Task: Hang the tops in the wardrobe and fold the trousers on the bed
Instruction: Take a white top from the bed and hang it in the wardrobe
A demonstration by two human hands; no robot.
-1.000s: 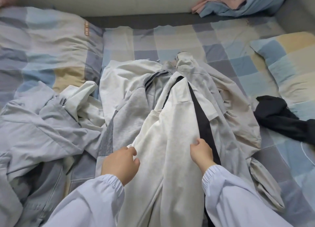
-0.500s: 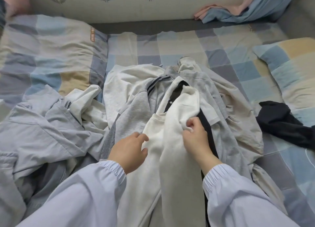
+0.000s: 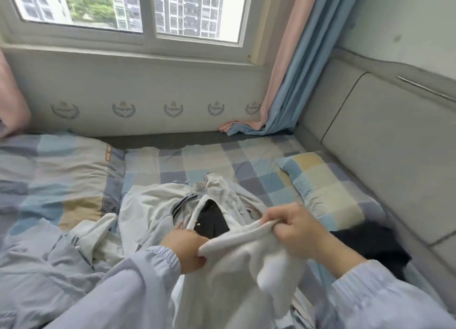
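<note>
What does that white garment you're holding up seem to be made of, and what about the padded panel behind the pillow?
The white garment, gripped by the left hand and right hand, looks like thick, soft cotton knit, perhaps fleece: matte, with rounded, bulky folds. The padded panel looks like smooth grey faux leather or tightly woven upholstery: a taut, even surface with piped seams; which one is unclear.

Bedroom in a flat, high up in a residential block. Bed (image 3: 222, 160) with checked patchwork sheet in blue, grey and cream, pushed against the wall under a sliding window (image 3: 148, 10). Matching checked pillow (image 3: 323, 188) beside a padded grey headboard (image 3: 385, 136). Pink and blue curtains (image 3: 288, 76) gathered in the corner, hems trailing onto the mattress. Wall panel with crest motifs (image 3: 172, 109) below the sill. Tower blocks and trees outside. Loose clothes (image 3: 158, 205) heaped on the sheet.
</note>
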